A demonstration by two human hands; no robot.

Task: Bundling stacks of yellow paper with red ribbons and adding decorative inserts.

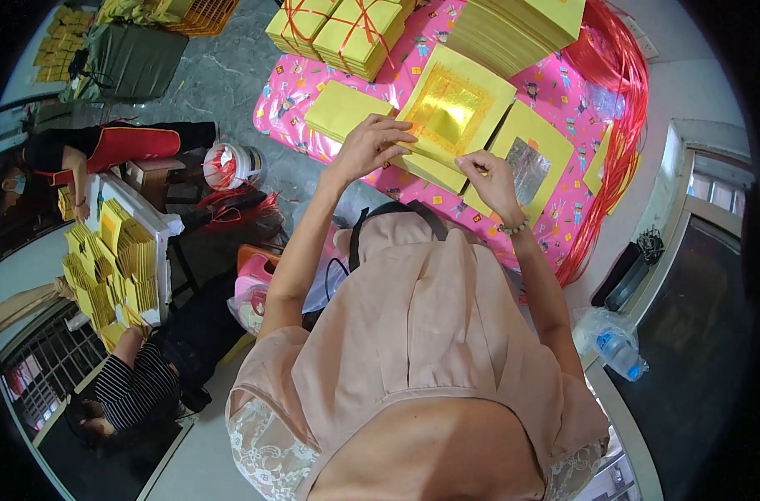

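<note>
A stack of yellow joss paper (426,152) lies before me on the table, its top sheet bearing a shiny gold square (449,106). My left hand (372,148) rests at the left edge of this stack, fingers stretched out onto the paper. At the near edge my right hand (490,177) has thumb and forefinger pinched on the top sheet's border, the other fingers curled. Beside it, partly under my right hand, is a yellow sheet with a silver square (528,169). A lower stack of plain yellow paper (347,109) sits just beyond my left hand.
The table wears a pink patterned cloth (273,107). Bundles tied with red ribbon (359,37) and a tall yellow stack (514,33) stand at its far side. Red strands (618,142) hang down the right. Two people work at a side table (161,242) on the left, near a white bucket (248,164).
</note>
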